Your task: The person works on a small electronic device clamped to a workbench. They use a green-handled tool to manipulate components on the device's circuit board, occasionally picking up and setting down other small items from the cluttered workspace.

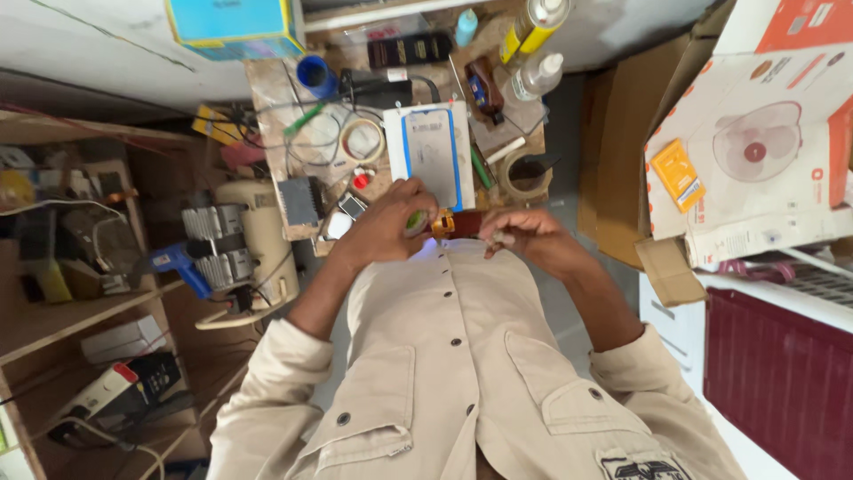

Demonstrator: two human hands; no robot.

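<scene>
A: Brown-and-orange tool (455,224) location?
B: Between both hands, close to the chest, just below the phone screen panel (433,157).
A: Hand state?
B: Left hand (388,225) clamps the green-tipped end; right hand (526,238) pinches the other end.
A: Handling?
B: Probably light, rigid and small. Grip by its ends; it could slip.

Both hands (391,227) (524,236) grip small brown-orange object (455,224), perhaps tool, above cluttered workbench (267,98).

Beige shirt (462,373); blue-edged phone (433,156) on white; orange-and-dark-red tool (455,223); yellow bottle (533,25).
</scene>
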